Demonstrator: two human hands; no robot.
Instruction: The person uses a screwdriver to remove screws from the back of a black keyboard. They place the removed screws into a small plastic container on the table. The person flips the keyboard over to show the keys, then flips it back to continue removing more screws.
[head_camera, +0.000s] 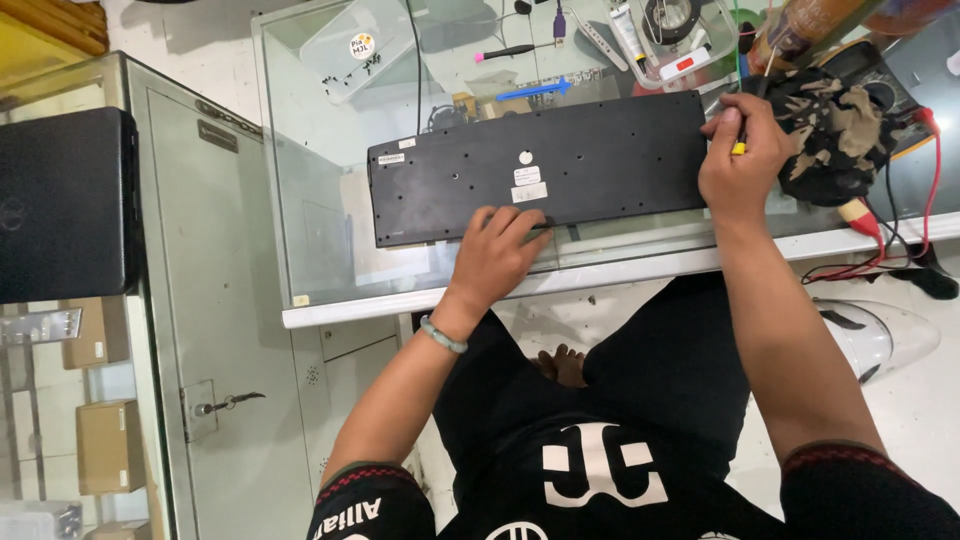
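Black keyboard (545, 168), face down near glass counter (330, 210) front edge; left hand (497, 255) fingers curled against its near edge, right hand (742, 160) gripping yellow-tipped tool (738, 147) at its right end.

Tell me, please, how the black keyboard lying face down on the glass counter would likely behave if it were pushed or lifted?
The keyboard looks like a long, rigid plastic slab, so it would probably stay stiff when lifted. Lying flat on the smooth glass counter, it may slide easily; the left hand pressing its near edge seems to steady it. Being flat, it is unlikely to roll or tip.
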